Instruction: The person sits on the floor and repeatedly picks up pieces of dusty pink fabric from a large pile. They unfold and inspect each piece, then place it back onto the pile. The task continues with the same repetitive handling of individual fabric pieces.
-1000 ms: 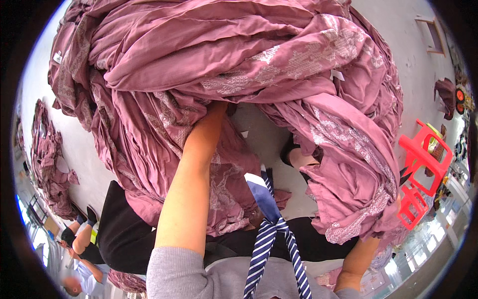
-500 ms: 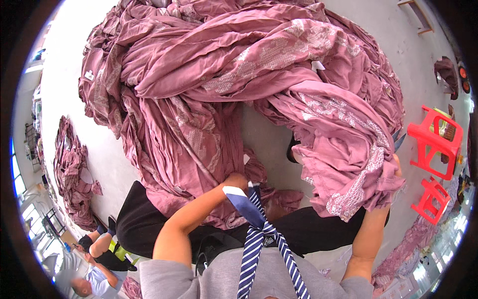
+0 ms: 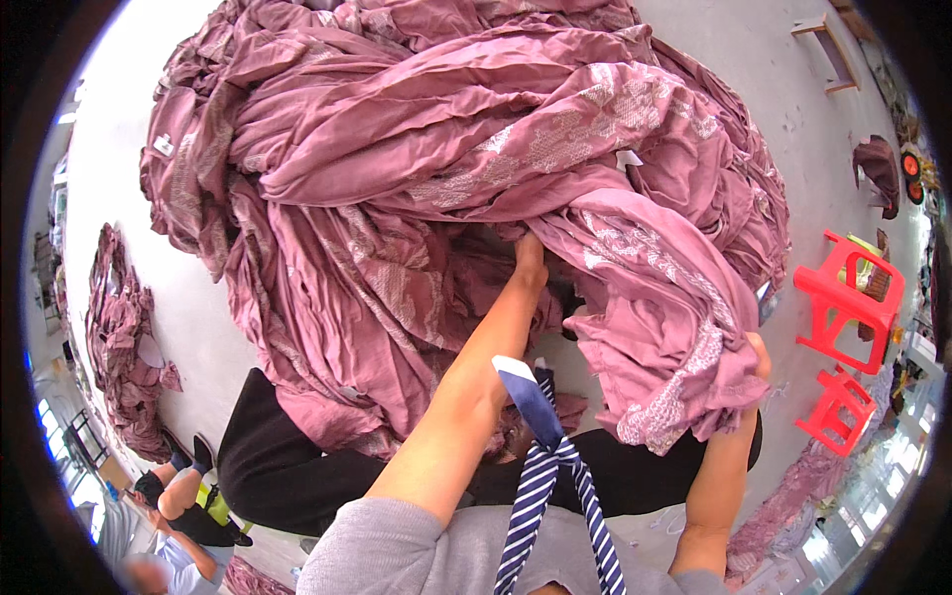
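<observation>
A large heap of dusty-pink fabric (image 3: 446, 129) with whitish lace-like patterned bands lies in front of me. My left arm stretches forward into its middle gap, where my left hand (image 3: 533, 256) reaches in under a thick fold; its fingers are hidden by the cloth. On the right, a bunched length of the same pink fabric (image 3: 664, 347) hangs over my right forearm and comes down from the heap. My right hand (image 3: 759, 359) grips the outer edge of that bunch, its fingers mostly covered by cloth.
Two red plastic stools (image 3: 848, 297) stand at the right. A smaller pink fabric pile (image 3: 129, 347) lies on the floor at left, near a seated person (image 3: 183, 535). A wooden frame (image 3: 828, 50) is at the far right. A striped tie (image 3: 535, 476) hangs before my chest.
My left hand has moved forward and to the right, from the near edge of the heap into the gap under the fold. My right hand still holds the bunched fabric.
</observation>
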The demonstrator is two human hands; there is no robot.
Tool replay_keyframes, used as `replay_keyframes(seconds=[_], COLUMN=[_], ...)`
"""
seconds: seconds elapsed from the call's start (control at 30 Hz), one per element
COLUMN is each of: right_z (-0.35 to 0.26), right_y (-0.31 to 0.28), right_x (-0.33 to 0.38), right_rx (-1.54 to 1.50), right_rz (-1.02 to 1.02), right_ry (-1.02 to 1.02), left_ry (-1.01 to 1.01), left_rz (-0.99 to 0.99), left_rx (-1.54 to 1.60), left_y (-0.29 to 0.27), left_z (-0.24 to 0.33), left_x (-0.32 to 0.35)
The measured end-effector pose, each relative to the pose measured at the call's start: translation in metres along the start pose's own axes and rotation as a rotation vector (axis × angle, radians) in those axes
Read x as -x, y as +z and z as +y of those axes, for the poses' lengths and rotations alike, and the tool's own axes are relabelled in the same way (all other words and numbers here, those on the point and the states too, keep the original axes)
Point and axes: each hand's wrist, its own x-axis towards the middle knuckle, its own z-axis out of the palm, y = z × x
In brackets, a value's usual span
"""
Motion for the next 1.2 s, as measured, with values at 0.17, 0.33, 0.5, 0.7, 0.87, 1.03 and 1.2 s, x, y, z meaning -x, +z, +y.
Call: replay_keyframes(seconds=[0.17, 0.33, 0.5, 0.7, 0.87, 1.03, 1.2], right_z=[-0.005, 0.016, 0.105, 0.18, 0.204, 0.206, 0.227], right_y=[0.111, 0.157, 0.188, 0.292, 0.27, 0.264, 0.291], right_x=[0.032, 0.052, 0.066, 0.064, 0.073, 0.07, 0.084], right_rx=[0.173, 0.212, -0.018, 0.242, 0.211, 0.43, 0.72], right_rz=[0.127, -0.301, -0.599, -0.594, -0.586, -0.538, -0.551], right_ry=[0.046, 0.248, 0.443, 0.259, 0.248, 0.048, -0.415], left_ry=[-0.646, -0.139, 0.62, 0.124, 0.052, 0.067, 0.034], left_rz=[-0.099, 0.058, -0.058, -0.047, -0.019, 0.08, 0.11], left_rx=[-0.081, -1.181, -1.472, -0.13, 0.244, 0.116, 0.206], left_y=[0.004, -0.033, -0.058, -0.131, -0.165, -0.175, -0.179], left_z=[0.166, 0.316, 0.337, 0.294, 0.299, 0.299, 0.304], left_x=[0.16, 0.284, 0.332, 0.343, 0.32, 0.313, 0.311])
